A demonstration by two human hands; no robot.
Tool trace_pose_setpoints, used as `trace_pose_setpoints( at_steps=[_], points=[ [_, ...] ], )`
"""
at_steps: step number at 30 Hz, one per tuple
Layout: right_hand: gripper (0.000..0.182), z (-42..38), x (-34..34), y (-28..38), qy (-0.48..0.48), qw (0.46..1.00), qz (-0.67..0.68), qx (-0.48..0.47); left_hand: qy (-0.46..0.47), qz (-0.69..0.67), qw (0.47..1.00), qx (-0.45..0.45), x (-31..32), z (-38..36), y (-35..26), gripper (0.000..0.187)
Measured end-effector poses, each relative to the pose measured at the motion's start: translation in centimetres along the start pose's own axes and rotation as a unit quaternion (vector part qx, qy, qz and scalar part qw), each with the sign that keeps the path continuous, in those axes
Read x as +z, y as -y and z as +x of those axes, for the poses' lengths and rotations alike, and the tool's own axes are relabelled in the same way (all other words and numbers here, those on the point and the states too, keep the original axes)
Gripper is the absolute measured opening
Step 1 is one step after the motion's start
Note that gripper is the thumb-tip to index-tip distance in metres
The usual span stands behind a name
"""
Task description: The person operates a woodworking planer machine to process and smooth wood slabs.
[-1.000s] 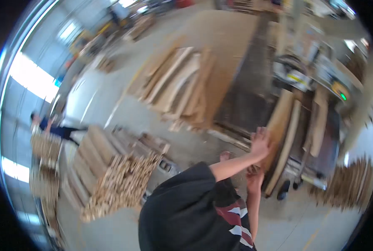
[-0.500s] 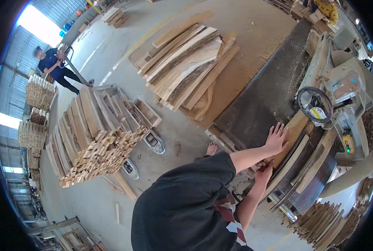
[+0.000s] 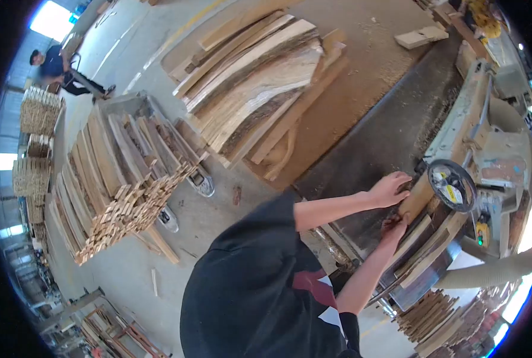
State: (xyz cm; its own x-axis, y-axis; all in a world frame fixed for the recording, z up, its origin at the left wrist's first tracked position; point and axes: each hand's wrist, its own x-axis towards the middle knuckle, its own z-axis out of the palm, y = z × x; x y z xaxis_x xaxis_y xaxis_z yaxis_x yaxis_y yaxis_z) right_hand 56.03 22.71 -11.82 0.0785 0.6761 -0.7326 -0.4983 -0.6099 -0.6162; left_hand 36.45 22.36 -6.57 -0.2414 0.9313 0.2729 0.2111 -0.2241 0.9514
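Note:
A wooden board (image 3: pixel 419 196) lies on the dark machine table (image 3: pixel 376 155), its far end running beneath the machine's handwheel (image 3: pixel 452 185). Beside the board's left edge is my left hand (image 3: pixel 390 190), fingers apart and slightly bent, holding nothing. My right hand (image 3: pixel 395 229) is closed at the near end of that board, fingers bent against it. Narrow wood strips (image 3: pixel 434 244) lie to the right of the board, along the table's side.
Rough slabs (image 3: pixel 260 89) are stacked on the floor left of the table. A cart of cut strips (image 3: pixel 116 161) stands farther left, a person (image 3: pixel 63 71) behind it. Another person (image 3: pixel 485 21) is at the table's far end. A ribbed hose (image 3: pixel 486 271) crosses at right.
My left hand has come off the board's top toward its left edge. The board and my right hand have moved forward toward the handwheel. A wood piece now shows at the table's far end.

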Motion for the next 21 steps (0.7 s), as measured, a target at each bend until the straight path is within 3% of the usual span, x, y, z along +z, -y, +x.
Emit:
trace_pose_setpoints(
  at_steps=[2, 4, 6, 9, 12, 16, 18, 20, 21],
  points=[
    [0.046, 1.2, 2.5, 1.5, -0.089, 0.996, -0.012, 0.012, -0.013, 0.023, 0.999, 0.044, -8.9, -1.8, -3.5, 0.037],
    [0.047, 2.8, 3.1, 2.4, -0.070, 0.997, -0.011, -0.002, -0.088, 0.107, 0.989, 0.052, -15.0, -3.7, -5.1, 0.029],
    [0.049, 3.1, 3.6, 3.3, -0.051, 0.998, -0.036, -0.006, -0.104, 0.155, 0.982, 0.021, -19.5, -5.1, -5.9, 0.028],
    [0.050, 1.3, 5.1, 4.0, -0.085, 0.995, -0.052, -0.020, -0.121, 0.156, 0.980, 0.037, -21.9, -4.7, -3.8, 0.026],
    [0.048, -0.1, 6.8, 1.9, -0.101, 0.986, -0.110, -0.070, -0.127, 0.193, 0.969, 0.094, -21.4, 0.8, -1.2, 0.029],
    [0.039, -4.3, 5.3, -3.9, -0.071, 0.868, -0.278, -0.404, -0.131, 0.252, 0.957, 0.061, -20.4, 12.3, 6.4, 0.049],
    [0.036, -4.4, 3.2, -7.4, -0.100, 0.725, -0.387, -0.561, -0.115, 0.384, 0.915, -0.052, -20.7, 17.4, 8.1, 0.058],
    [0.034, -6.5, 2.9, -9.7, -0.119, 0.763, -0.337, -0.538, -0.140, 0.510, 0.844, -0.087, -21.0, 21.4, 13.0, 0.067],
    [0.034, -7.0, 2.5, -10.4, -0.125, 0.762, -0.336, -0.540, -0.137, 0.507, 0.847, -0.083, -21.2, 21.8, 14.5, 0.067]
  ],
)
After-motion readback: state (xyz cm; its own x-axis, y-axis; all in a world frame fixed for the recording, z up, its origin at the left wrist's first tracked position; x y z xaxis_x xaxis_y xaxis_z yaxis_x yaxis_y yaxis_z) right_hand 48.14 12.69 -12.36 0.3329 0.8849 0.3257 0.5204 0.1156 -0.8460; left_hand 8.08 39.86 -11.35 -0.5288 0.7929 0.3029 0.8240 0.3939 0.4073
